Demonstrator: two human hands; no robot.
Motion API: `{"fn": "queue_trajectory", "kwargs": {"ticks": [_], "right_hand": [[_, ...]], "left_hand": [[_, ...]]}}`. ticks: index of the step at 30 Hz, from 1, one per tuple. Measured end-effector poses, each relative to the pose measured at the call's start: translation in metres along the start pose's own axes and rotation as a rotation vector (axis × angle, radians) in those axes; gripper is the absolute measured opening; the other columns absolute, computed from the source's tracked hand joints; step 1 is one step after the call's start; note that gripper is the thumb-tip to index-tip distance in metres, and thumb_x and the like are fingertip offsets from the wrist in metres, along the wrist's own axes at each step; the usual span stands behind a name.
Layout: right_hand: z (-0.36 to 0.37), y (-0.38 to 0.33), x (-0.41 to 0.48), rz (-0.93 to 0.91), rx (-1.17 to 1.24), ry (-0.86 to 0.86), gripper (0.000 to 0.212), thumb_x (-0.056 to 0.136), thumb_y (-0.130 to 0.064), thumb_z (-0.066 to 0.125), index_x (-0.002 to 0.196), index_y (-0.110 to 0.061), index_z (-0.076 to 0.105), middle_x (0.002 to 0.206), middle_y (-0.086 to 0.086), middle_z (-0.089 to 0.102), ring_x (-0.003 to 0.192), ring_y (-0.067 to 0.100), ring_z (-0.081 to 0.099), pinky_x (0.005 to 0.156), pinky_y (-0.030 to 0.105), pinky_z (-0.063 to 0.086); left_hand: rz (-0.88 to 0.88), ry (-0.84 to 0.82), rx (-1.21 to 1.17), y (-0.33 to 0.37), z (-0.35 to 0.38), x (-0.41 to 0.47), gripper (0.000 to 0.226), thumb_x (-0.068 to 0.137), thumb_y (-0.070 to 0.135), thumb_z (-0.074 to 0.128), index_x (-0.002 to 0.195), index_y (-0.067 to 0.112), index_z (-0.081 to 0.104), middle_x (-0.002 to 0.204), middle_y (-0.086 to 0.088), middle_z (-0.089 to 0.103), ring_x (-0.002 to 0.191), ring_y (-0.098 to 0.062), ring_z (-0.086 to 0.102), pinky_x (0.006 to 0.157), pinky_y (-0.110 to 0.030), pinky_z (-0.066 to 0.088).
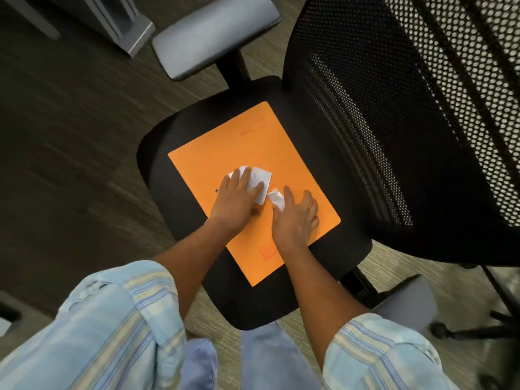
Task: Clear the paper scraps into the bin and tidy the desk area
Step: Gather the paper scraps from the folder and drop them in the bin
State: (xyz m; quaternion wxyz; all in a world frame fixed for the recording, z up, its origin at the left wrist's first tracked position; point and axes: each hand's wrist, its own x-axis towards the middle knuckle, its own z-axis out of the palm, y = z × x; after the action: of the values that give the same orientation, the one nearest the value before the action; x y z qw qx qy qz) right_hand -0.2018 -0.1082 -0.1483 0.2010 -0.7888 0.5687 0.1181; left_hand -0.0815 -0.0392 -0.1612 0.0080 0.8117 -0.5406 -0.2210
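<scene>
chair seat (180, 220) – orange envelope (239, 153) | left hand (236, 201), right hand (295, 218) – flat on paper scraps (261, 178)

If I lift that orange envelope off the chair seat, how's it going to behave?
The orange envelope looks thin and flat, so probably light and floppy. The loose paper scraps on it would likely slide off if it tilts.
</scene>
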Motion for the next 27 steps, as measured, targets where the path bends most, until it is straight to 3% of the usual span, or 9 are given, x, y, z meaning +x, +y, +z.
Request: {"fn": "queue_trajectory", "kwargs": {"ticks": [4, 8, 13, 18, 20, 23, 25, 27], "right_hand": [[0.001, -0.005, 0.0, -0.05, 0.005, 0.022, 0.037, 0.094, -0.02, 0.054, 0.13, -0.028, 0.047, 0.134, 0.008, 0.038, 0.123, 0.026, 0.034, 0.091, 0.038, 0.034], [0.001, -0.011, -0.001, -0.066, 0.058, 0.032, 0.035, 0.09, -0.003, 0.055, 0.119, -0.022, 0.052, 0.125, 0.006, 0.047, 0.114, 0.025, 0.041, 0.084, 0.036, 0.038], [0.002, -0.015, -0.011, -0.145, 0.19, 0.096, 0.025, 0.087, 0.005, 0.045, 0.1, -0.012, 0.058, 0.107, 0.009, 0.056, 0.1, 0.024, 0.049, 0.079, 0.037, 0.045], [0.004, -0.032, -0.026, -0.19, 0.342, 0.109, 0.024, 0.087, 0.007, 0.042, 0.096, -0.006, 0.059, 0.097, 0.012, 0.059, 0.09, 0.028, 0.053, 0.077, 0.043, 0.047], [0.007, -0.04, -0.032, -0.206, 0.348, 0.1, 0.024, 0.089, 0.005, 0.041, 0.1, -0.006, 0.059, 0.097, 0.012, 0.058, 0.088, 0.026, 0.054, 0.072, 0.037, 0.045], [0.011, -0.05, -0.042, -0.23, 0.36, 0.097, 0.023, 0.092, 0.003, 0.041, 0.102, -0.005, 0.059, 0.097, 0.011, 0.059, 0.082, 0.018, 0.049, 0.067, 0.025, 0.034], [0.013, -0.058, -0.048, -0.268, 0.377, 0.091, 0.023, 0.093, 0.002, 0.04, 0.103, -0.003, 0.06, 0.096, 0.012, 0.06, 0.082, 0.017, 0.049, 0.066, 0.024, 0.032], [0.017, -0.067, -0.057, -0.326, 0.383, 0.078, 0.024, 0.093, 0.002, 0.04, 0.104, -0.002, 0.061, 0.096, 0.015, 0.061, 0.086, 0.023, 0.053, 0.069, 0.026, 0.035]], "left_hand": [[0.019, -0.032, 0.082, 0.002, -0.002, -0.004, 0.039, 0.092, 0.019, 0.047, 0.13, 0.015, 0.043, 0.151, -0.022, 0.024, 0.134, -0.043, 0.026, 0.104, -0.053, 0.029], [0.062, -0.071, 0.133, -0.001, -0.003, -0.01, 0.032, 0.092, 0.008, 0.044, 0.124, 0.005, 0.047, 0.148, -0.026, 0.028, 0.133, -0.044, 0.03, 0.098, -0.052, 0.035], [-0.019, -0.041, -0.07, -0.007, -0.012, -0.022, 0.032, 0.093, 0.01, 0.042, 0.121, 0.002, 0.056, 0.143, -0.02, 0.04, 0.129, -0.037, 0.037, 0.095, -0.047, 0.041], [-0.271, 0.105, -0.543, -0.009, -0.015, -0.047, 0.036, 0.094, 0.009, 0.039, 0.127, 0.003, 0.053, 0.145, -0.019, 0.041, 0.134, -0.032, 0.036, 0.107, -0.036, 0.031], [-0.335, 0.209, -0.6, -0.012, -0.017, -0.058, 0.031, 0.092, 0.009, 0.042, 0.118, 0.005, 0.059, 0.137, -0.018, 0.049, 0.127, -0.032, 0.044, 0.103, -0.033, 0.034], [-0.442, 0.353, -0.66, -0.02, -0.02, -0.075, 0.026, 0.084, 0.003, 0.045, 0.099, 0.002, 0.066, 0.111, -0.02, 0.059, 0.103, -0.032, 0.056, 0.086, -0.035, 0.045], [-0.519, 0.44, -0.702, -0.024, -0.019, -0.088, 0.028, 0.083, 0.0, 0.046, 0.1, 0.002, 0.068, 0.108, -0.018, 0.061, 0.1, -0.029, 0.058, 0.084, -0.037, 0.045], [-0.597, 0.485, -0.723, -0.027, -0.014, -0.104, 0.03, 0.085, -0.003, 0.046, 0.107, 0.001, 0.066, 0.118, -0.016, 0.06, 0.109, -0.029, 0.057, 0.093, -0.036, 0.045]]}}
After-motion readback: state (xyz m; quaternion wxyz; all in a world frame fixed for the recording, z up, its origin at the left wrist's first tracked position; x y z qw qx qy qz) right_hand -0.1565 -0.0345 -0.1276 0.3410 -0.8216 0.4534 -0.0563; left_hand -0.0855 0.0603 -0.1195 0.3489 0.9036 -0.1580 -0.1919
